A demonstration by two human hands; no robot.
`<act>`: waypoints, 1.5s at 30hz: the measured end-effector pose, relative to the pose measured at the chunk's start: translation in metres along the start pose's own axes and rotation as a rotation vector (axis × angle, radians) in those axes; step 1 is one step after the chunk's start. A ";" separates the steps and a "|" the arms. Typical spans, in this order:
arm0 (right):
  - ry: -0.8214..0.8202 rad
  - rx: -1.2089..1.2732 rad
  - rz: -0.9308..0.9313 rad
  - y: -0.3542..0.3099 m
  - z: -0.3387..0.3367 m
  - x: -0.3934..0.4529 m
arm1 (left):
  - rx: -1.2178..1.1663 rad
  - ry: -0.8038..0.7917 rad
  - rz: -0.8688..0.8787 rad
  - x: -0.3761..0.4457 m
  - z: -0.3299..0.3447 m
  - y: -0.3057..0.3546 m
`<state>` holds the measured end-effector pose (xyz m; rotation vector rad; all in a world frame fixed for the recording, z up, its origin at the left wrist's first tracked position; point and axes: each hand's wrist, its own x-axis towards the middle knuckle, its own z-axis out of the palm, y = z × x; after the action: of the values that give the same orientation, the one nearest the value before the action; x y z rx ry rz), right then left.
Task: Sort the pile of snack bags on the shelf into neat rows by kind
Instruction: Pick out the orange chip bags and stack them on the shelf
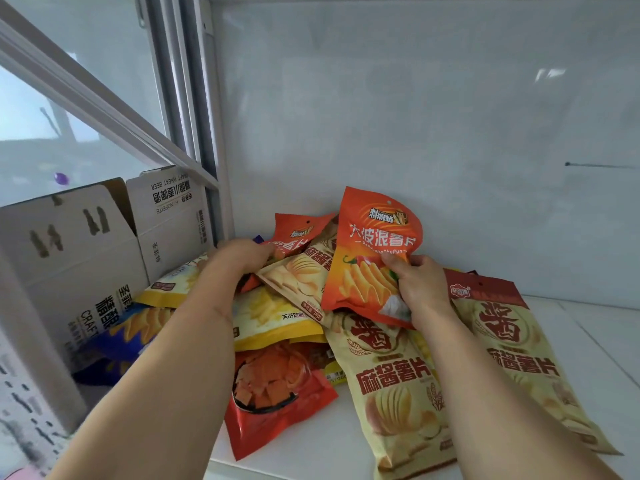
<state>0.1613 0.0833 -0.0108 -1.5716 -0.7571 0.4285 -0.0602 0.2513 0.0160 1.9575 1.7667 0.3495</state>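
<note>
Your right hand (420, 289) pinches the orange chip bag (372, 258) at its lower right edge, thumb on the front, holding it upright above the pile on the shelf (571, 327). That grip is shallow and off to one side, so the bag could swing or slip out if you move it fast; a hold nearer the middle would be safer

Your left hand (242, 254) reaches into the back of the pile, fingers curled down onto a second orange bag (298, 233) of what looks like the same kind. You cannot tell from here whether it truly grips that bag or only rests on it. That bag lies partly under a beige bag (298, 278), so pulling it could drag the beige one and the yellow bag (273, 317) along and spread the heap

Two long beige bags (398, 386) (519, 362) lie side by side at the right, the nearer one reaching the shelf's front edge; a nudge from your right forearm might tip it off. The red bag (273, 393) sits close to that edge as well

At the left, a blue bag (121, 344) lies against the cardboard box (79, 258), where bags could be missed

No rows are formed yet, I judge
</note>
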 end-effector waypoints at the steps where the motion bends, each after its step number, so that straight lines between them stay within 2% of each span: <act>1: 0.004 0.005 0.001 0.001 -0.001 -0.001 | -0.026 -0.018 -0.002 -0.010 -0.004 0.002; 4: 0.015 0.003 0.005 0.002 -0.001 -0.002 | -0.066 -0.060 -0.041 -0.020 -0.014 0.002; 10: 0.026 -0.029 0.024 0.007 -0.001 0.000 | 0.019 -0.046 -0.022 -0.025 -0.013 0.001; 13: 0.026 -0.029 0.038 0.008 -0.002 0.002 | -0.044 -0.027 -0.038 -0.026 -0.014 0.001; 16: 0.020 -0.002 0.055 0.008 -0.005 0.002 | -0.114 0.099 -0.093 -0.004 -0.008 -0.009; 19: 0.026 0.034 0.059 0.006 -0.010 0.001 | -0.190 0.209 -0.066 -0.023 -0.016 -0.009; 26: 0.065 0.084 0.072 0.002 -0.026 -0.007 | -0.503 0.291 -0.002 -0.053 -0.032 -0.013; 28: 0.068 0.120 0.065 -0.001 -0.031 -0.009 | -0.496 0.403 0.084 -0.068 -0.041 -0.009; 32: 0.072 0.207 0.072 -0.010 -0.052 -0.016 | -0.258 0.759 0.207 -0.121 -0.060 0.017; 35: 0.098 0.191 0.037 -0.013 -0.077 -0.023 | -0.310 0.848 0.288 -0.165 -0.061 0.048; 37: 0.117 0.170 0.021 -0.013 -0.099 -0.028 | -0.421 0.770 0.343 -0.188 -0.051 0.065; 40: 0.121 0.184 0.035 -0.010 -0.143 -0.036 | -0.736 0.483 0.425 -0.222 -0.019 0.089; 45: 0.169 0.207 0.014 0.002 -0.231 -0.054 | -0.953 -0.019 0.335 -0.260 0.076 0.128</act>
<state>0.2772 -0.1222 0.0141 -1.3998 -0.5547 0.3669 0.0520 -0.0249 0.0482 1.4885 0.9335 1.0498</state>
